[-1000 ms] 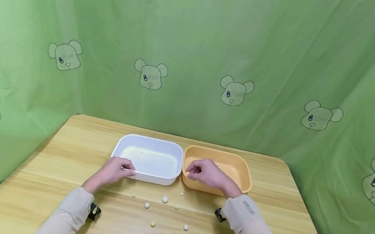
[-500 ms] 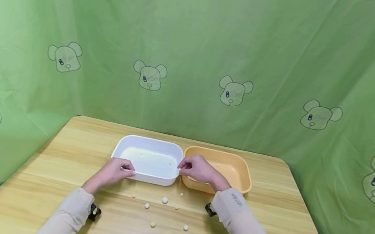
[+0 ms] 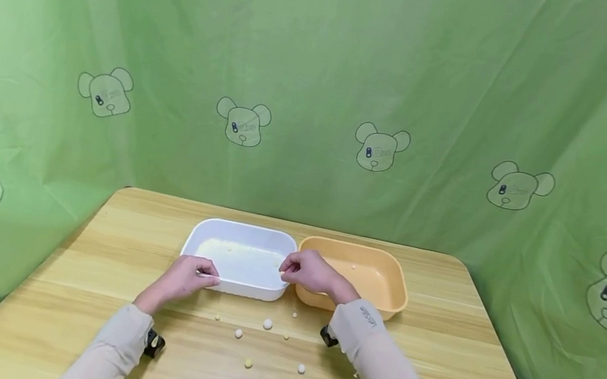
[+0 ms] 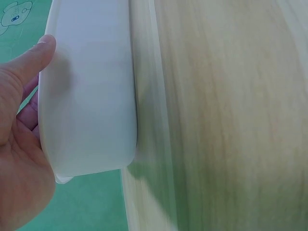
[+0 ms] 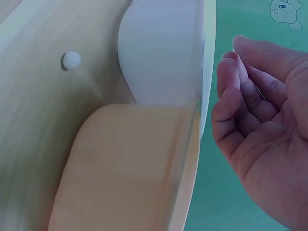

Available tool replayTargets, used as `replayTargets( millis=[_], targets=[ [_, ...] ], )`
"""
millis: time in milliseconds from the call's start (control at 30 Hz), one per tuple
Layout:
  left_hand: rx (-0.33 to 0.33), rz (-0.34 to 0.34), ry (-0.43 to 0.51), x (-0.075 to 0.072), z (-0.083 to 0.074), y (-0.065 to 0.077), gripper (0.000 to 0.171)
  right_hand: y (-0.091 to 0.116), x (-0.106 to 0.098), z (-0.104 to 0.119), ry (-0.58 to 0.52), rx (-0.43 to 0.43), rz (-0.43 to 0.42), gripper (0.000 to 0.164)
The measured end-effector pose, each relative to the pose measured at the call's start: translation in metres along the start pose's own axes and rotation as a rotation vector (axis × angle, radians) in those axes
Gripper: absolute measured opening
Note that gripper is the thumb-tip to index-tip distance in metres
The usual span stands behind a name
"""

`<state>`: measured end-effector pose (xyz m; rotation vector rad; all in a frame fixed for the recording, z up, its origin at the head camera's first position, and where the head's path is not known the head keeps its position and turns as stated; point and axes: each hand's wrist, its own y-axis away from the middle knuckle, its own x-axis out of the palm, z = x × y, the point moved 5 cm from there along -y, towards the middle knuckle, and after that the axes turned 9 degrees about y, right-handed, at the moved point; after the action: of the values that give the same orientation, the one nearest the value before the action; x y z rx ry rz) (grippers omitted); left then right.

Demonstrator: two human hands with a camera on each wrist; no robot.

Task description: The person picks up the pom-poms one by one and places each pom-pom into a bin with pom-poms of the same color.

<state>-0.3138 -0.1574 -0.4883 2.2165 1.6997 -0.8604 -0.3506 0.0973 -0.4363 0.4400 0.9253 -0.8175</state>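
Note:
My left hand (image 3: 183,278) grips the near wall of a white plastic basin (image 3: 248,291) close to its left corner. In the left wrist view the thumb (image 4: 42,52) lies on the basin's outer face, the other fingers behind the rim. My right hand (image 3: 314,273) pinches a small pale yellow ball (image 3: 281,273) between thumb and fingertips, over the right end of the white basin. Fingers mostly hide that ball in the right wrist view. Two tiny yellowish balls lie inside the white basin. An orange basin (image 3: 402,291) stands against its right side, holding a small pale ball (image 3: 353,266).
Several white and yellow balls lie scattered on the wooden table (image 3: 459,373) in front of the basins, among them a larger white ball (image 3: 267,324) and a yellow ball (image 3: 249,363). A green curtain (image 3: 304,183) stands behind the table and at both sides.
My right hand has moved left, from over the orange basin to over the white basin's right end, with the small yellow ball still pinched. My left hand has stayed on the rim.

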Motion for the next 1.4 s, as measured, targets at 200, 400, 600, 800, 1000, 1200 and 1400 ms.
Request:
replayTargets(
  millis=[200,400,600,800,1000,1200,1400],
  targets=[
    [0.007,-0.006,-0.003,-0.003,-0.002,0.0,0.006,-0.006,0.002,0.006,-0.013,0.006,0.01,0.007],
    [0.014,0.0,-0.008,-0.002,-0.001,0.0,0.006,-0.012,0.004,0.007,-0.005,0.034,0.015,0.005],
    [0.011,0.0,-0.007,-0.001,-0.002,0.001,0.006,-0.019,0.007,0.005,-0.003,0.062,0.015,0.006],
    [-0.011,0.005,-0.008,0.0,-0.002,0.001,0.005,-0.025,0.01,0.004,-0.001,0.081,0.02,0.008],
    [0.003,0.007,-0.013,0.001,-0.002,0.001,0.005,-0.027,0.013,0.002,-0.023,0.1,0.0,0.008],
    [-0.008,0.009,-0.009,0.001,-0.002,0.0,0.005,-0.029,0.012,0.001,-0.035,0.12,-0.034,0.015],
    [-0.007,0.004,-0.003,0.001,-0.003,-0.001,0.005,-0.027,0.008,0.004,-0.031,0.105,-0.047,0.015]
  ],
)
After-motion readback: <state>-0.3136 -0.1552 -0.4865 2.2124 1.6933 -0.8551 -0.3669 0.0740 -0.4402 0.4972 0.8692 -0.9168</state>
